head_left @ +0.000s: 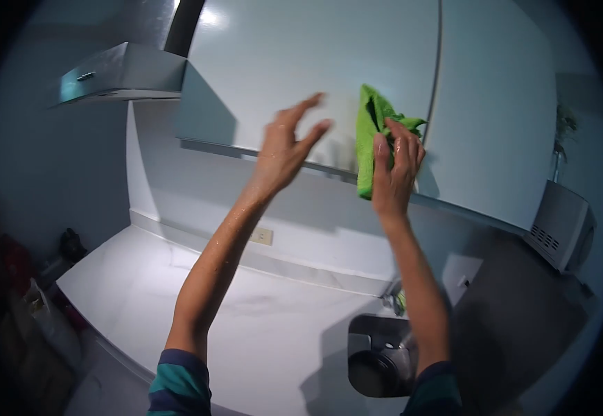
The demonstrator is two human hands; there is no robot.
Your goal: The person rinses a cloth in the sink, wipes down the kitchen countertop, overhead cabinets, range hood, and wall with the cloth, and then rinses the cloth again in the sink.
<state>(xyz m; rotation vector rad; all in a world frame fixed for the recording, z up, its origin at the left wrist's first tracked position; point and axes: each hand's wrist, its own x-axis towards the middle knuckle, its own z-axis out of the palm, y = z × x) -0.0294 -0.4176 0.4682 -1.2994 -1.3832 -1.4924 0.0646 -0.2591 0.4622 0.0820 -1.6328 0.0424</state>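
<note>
A bright green cloth [366, 142] is gripped in my right hand [400, 166], up against the lower part of a white wall cabinet door [315, 62]. The cloth is bunched, with one loose corner sticking out to the right. To the left, my left hand [287, 144] is raised before the same door with thumb and fingers apart and nothing in it. Its fingertips are slightly blurred, and I cannot tell whether they touch the door. Wet drops show on both hands and on the left forearm.
Below runs a white marbled counter [260, 333] with a dark sink [357, 340] at the right, a round dark pan [372, 374] inside it. A range hood [125, 73] juts out at upper left. A wall socket [261, 236] sits under the cabinet. A white appliance [560, 225] stands far right.
</note>
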